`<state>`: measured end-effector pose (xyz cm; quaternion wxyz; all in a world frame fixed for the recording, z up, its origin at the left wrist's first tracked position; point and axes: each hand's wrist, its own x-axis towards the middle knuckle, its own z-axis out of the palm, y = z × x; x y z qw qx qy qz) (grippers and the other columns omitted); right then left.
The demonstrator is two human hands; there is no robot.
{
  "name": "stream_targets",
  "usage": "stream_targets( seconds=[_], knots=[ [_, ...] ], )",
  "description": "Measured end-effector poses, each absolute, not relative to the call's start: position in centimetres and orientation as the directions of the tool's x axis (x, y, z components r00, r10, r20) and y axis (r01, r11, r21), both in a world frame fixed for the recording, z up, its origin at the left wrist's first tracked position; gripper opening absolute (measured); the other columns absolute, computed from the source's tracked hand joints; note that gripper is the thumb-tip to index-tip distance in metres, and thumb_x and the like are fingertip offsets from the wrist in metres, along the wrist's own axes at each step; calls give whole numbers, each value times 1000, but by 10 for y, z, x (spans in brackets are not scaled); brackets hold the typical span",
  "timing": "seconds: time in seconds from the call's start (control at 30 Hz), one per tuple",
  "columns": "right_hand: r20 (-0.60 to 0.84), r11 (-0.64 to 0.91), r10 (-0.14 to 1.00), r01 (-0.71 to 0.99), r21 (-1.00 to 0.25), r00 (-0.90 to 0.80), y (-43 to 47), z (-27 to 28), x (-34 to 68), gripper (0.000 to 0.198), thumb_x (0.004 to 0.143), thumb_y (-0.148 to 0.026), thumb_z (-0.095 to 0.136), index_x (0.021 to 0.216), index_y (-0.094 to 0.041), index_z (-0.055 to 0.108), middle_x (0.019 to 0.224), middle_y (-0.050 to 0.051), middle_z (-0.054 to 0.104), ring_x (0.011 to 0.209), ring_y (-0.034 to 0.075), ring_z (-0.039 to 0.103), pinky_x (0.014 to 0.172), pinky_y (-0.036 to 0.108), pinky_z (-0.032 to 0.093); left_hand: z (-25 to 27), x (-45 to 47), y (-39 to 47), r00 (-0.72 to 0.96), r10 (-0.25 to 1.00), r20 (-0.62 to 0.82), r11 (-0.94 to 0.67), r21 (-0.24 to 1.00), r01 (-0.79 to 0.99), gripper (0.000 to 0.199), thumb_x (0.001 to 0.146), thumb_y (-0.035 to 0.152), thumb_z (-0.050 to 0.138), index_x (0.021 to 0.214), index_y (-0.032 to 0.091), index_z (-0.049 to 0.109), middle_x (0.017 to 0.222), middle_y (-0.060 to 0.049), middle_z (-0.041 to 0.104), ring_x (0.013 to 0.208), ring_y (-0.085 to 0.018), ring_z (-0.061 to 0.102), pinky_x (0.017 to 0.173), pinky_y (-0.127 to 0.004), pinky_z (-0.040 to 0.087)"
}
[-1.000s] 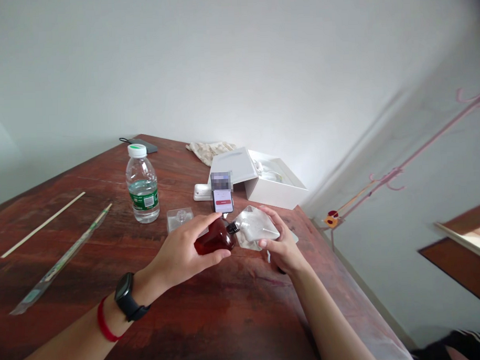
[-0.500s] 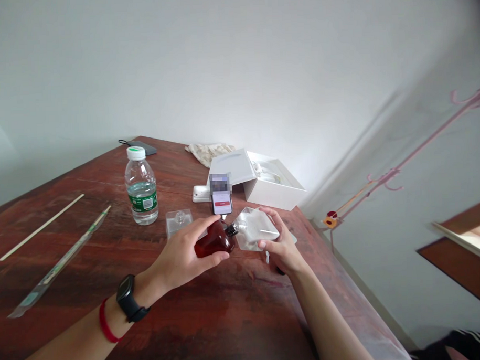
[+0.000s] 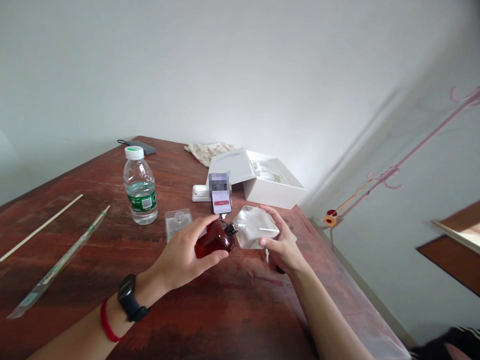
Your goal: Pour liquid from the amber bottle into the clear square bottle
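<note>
A rounded bottle of dark red glass or liquid (image 3: 214, 241) lies tilted in my left hand (image 3: 181, 251), its black neck pointing right and slightly up. Thumb and fingers wrap round its body. My right hand (image 3: 284, 248) grips a clear, flat-sided bottle (image 3: 257, 227) by its far end, its transparent neck facing left. The two necks meet or nearly meet between my hands; I cannot tell whether they touch. Behind my left hand sits a clear square container (image 3: 178, 222) with a round knob, partly covered by the hand.
A water bottle (image 3: 141, 196) stands at left, near a wooden stick (image 3: 40, 227) and wrapped chopsticks (image 3: 62, 262). Behind my hands are a propped phone (image 3: 220, 196), a white case (image 3: 200, 193), an open white box (image 3: 272, 189) and a cloth (image 3: 209, 152). A dark flat device (image 3: 144, 147) lies farther back.
Almost nothing differs. Both hands keep their holds, and the two bottles' necks stay close together with only a very slight shift.
</note>
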<state>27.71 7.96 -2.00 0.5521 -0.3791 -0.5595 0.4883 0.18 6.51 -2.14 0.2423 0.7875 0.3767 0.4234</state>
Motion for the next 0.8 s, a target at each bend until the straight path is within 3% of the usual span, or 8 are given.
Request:
stream_targets(
  seconds=[0.6, 0.8],
  knots=[
    [306, 292, 948, -137, -947, -92, 81, -22, 279, 81, 63, -35, 100, 136, -32, 67, 127, 3, 74, 113, 28, 68, 96, 35, 54, -21, 1, 65, 368, 799, 475, -596, 704, 386, 64, 94, 51, 74, 147, 25, 52, 142, -11, 68, 125, -33, 67, 107, -43, 55],
    [337, 329, 938, -98, -939, -81, 82, -21, 278, 83, 62, -42, 100, 138, -32, 67, 130, 4, 74, 117, 31, 68, 101, 39, 54, -25, 1, 67, 377, 789, 485, -609, 696, 379, 64, 94, 49, 74, 148, 23, 50, 143, -10, 67, 127, -31, 66, 109, -41, 53]
  ],
)
